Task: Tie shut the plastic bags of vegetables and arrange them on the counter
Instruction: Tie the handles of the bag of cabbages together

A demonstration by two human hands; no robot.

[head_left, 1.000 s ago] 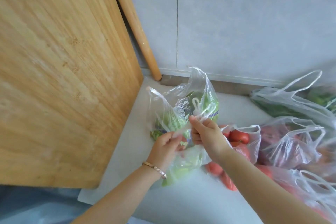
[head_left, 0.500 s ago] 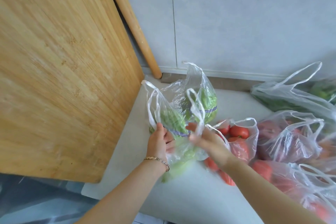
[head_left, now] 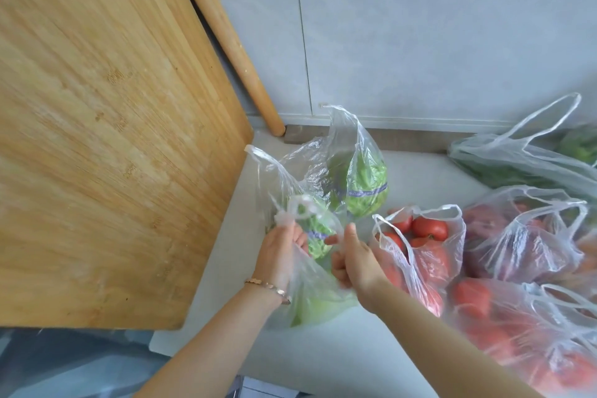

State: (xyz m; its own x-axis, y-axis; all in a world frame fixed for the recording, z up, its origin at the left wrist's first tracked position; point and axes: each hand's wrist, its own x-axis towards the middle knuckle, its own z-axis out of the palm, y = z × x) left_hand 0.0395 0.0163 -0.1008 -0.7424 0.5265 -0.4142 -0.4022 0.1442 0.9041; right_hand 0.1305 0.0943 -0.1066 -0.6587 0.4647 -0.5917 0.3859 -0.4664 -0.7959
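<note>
On the pale counter (head_left: 323, 362), close to the tiled wall and just beside a big wooden cutting board (head_left: 113, 123), sits the clear bag of leafy greens (head_left: 355, 178). It is thin, crinkled plastic, and through it I see two green bundles, each wrapped with a purple band. Its mouth is not tied, and two corners of plastic stick up. The left hand (head_left: 281, 255), with a bracelet at the wrist, grips one twisted handle loop, fingers curled round it. The right hand (head_left: 355, 258) is fisted on the other handle strip, thumb up. Just to the right lies an open bag of tomatoes (head_left: 429, 249).
</note>
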